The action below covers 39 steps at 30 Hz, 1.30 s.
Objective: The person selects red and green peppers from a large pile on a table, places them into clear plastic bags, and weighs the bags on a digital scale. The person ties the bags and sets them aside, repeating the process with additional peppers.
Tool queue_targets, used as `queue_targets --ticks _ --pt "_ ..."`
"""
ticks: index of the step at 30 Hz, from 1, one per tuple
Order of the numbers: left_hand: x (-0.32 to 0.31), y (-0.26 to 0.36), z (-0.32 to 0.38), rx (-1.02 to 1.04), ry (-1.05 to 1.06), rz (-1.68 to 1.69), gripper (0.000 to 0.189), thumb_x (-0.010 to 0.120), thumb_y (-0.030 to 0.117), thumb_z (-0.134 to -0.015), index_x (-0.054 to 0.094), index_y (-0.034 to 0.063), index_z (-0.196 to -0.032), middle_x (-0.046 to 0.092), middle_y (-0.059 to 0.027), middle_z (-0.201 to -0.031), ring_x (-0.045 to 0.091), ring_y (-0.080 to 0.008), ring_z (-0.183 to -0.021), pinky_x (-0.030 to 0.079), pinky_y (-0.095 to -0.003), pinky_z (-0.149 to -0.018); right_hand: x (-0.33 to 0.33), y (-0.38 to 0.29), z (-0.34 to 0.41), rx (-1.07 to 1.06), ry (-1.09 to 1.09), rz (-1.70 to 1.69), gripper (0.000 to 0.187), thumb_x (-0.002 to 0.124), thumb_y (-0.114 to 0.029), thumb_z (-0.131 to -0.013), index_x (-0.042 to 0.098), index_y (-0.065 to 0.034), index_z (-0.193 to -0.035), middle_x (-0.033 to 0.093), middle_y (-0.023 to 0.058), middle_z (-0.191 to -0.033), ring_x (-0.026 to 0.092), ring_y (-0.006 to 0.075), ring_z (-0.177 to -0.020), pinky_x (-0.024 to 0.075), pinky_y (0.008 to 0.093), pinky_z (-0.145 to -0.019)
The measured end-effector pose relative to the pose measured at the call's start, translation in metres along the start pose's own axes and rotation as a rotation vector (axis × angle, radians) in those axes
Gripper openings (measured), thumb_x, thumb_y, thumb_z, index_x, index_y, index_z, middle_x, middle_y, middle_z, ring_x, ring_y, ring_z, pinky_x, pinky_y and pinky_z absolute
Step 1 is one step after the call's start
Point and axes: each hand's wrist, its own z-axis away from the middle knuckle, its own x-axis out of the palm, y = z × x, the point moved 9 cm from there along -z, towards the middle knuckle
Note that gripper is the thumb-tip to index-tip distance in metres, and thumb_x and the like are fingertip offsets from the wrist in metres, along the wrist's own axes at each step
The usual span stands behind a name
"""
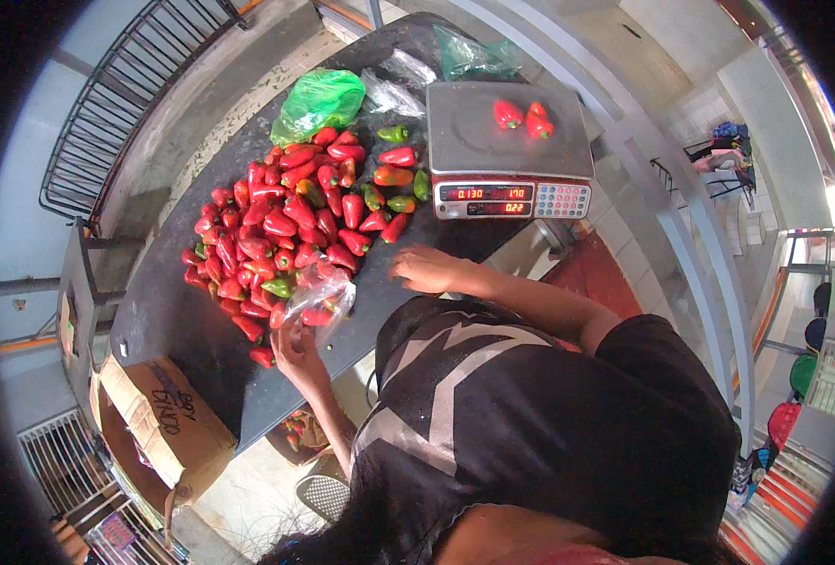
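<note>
A large heap of red peppers (276, 222), with a few green and orange ones among them, covers the middle of the dark table (156, 311). At its near edge my left hand (297, 351) pinches the edge of a clear plastic bag (336, 293); red peppers show through the film. My right hand (428, 268) hovers by the table's near edge, fingers loosely bent and apart, with nothing visible in it. Beyond it stands a digital scale (506, 152) with lit red digits. Two red peppers (523, 119) rest on its plate.
A green plastic bag (326, 99) and crumpled clear bags (400, 81) lie behind the heap. Loose green peppers (401, 204) are near the scale. An open cardboard box (177, 417) stands at the table's left end. Beneath the table edge is a container of peppers (297, 432).
</note>
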Motion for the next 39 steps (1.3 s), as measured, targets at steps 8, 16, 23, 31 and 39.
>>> queue_targets --ticks 8,16,23,31,39 --pt "0.003 0.008 -0.003 0.065 -0.020 -0.022 0.033 0.061 -0.003 -0.079 0.068 0.0058 -0.110 0.058 -0.0059 -0.099 0.046 -0.0129 -0.067 0.039 -0.0279 -0.060 0.000 0.010 0.009 0.013 0.096 -0.014 0.016 0.065 -0.012 -0.077 0.068 -0.0018 -0.089 0.068 0.0181 -0.093 0.065 0.0376 -0.097 0.0508 0.0497 -0.085" --pt "0.003 0.006 -0.005 0.028 -0.013 -0.017 0.030 0.062 -0.001 -0.080 0.068 0.0047 -0.109 0.059 -0.0055 -0.102 0.045 -0.0129 -0.066 0.038 -0.0277 -0.058 -0.031 0.018 0.010 0.046 0.192 -0.073 0.023 0.065 -0.015 -0.080 0.067 -0.0036 -0.100 0.065 0.0169 -0.099 0.062 0.0354 -0.098 0.0491 0.0475 -0.087" --pt "-0.004 0.009 -0.004 0.014 -0.015 -0.097 0.028 0.062 0.000 -0.082 0.068 0.0056 -0.110 0.058 -0.0066 -0.097 0.048 -0.0148 -0.067 0.040 -0.0283 -0.059 -0.186 0.109 0.083 0.424 0.776 0.202 0.024 0.065 -0.010 -0.085 0.065 -0.0091 -0.109 0.061 0.0139 -0.101 0.057 0.0360 -0.098 0.0445 0.0481 -0.089" --pt "-0.005 0.012 -0.005 -0.011 -0.026 -0.075 0.029 0.063 0.001 -0.082 0.068 0.0057 -0.110 0.059 -0.0105 -0.094 0.058 -0.0236 -0.080 0.047 -0.0333 -0.069 -0.213 0.246 0.090 0.896 0.389 0.555 0.031 0.066 -0.024 -0.087 0.068 -0.0145 -0.117 0.053 0.0166 -0.127 0.049 0.0346 -0.119 0.0471 0.0502 -0.094" --pt "-0.022 0.006 0.013 -0.064 0.051 -0.100 0.022 0.063 0.005 -0.086 0.069 0.0052 -0.107 0.055 -0.0080 -0.087 0.052 -0.0193 -0.071 0.044 -0.0321 -0.066 -0.202 0.260 0.025 0.664 0.619 0.066 0.033 0.073 -0.026 -0.073 0.074 -0.0166 -0.105 0.067 0.0156 -0.095 0.064 0.0337 -0.094 0.0518 0.0413 -0.083"
